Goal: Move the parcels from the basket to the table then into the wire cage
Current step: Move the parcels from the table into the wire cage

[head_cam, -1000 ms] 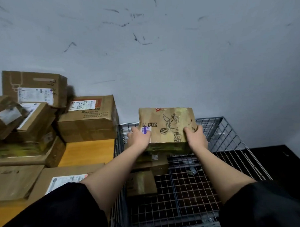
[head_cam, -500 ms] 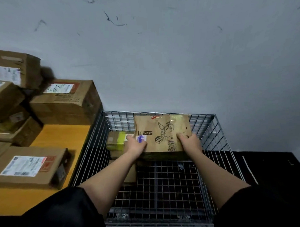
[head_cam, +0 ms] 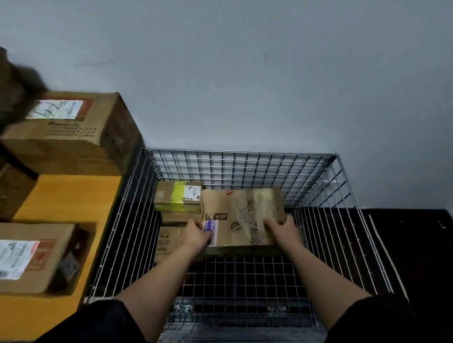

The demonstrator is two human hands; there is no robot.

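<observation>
Grey wall [head_cam: 242, 68] fills the upper field; below it a wire cage [head_cam: 241, 155] stands against the wall, with a yellow table [head_cam: 67, 200] touching its left side and dark floor [head_cam: 415, 254] to its right. I have both arms extended down into the cage. My left hand [head_cam: 198, 236] clasps the near-left corner of a brown parcel [head_cam: 243, 214], fingers lying over a purple-and-white sticker there; my right hand [head_cam: 284, 228] clasps the near-right edge, fingers on top, thumb not visible. The parcel is inside the cage, toward the far half, held roughly level with its printed top (black drawing, the letters "MART") facing me. I cannot tell whether its underside rests on anything or hangs free. Just left of it, touching or nearly so, a smaller box with yellow-green tape [head_cam: 179, 197] and a white label sits on top of another box [head_cam: 175, 219]; a further box [head_cam: 168, 241] lies lower, partly hidden behind my left forearm. Near half of the cage floor: bare mesh. On the table, a large carton with a white label [head_cam: 70, 133] sits at the far end by the wall, a second labelled carton [head_cam: 33, 257] near me, and a plain one [head_cam: 8, 191] at the left edge between them. Upper-left corner is blurred brown, unreadable. Black sleeves [head_cam: 97, 332] at the bottom of view.
</observation>
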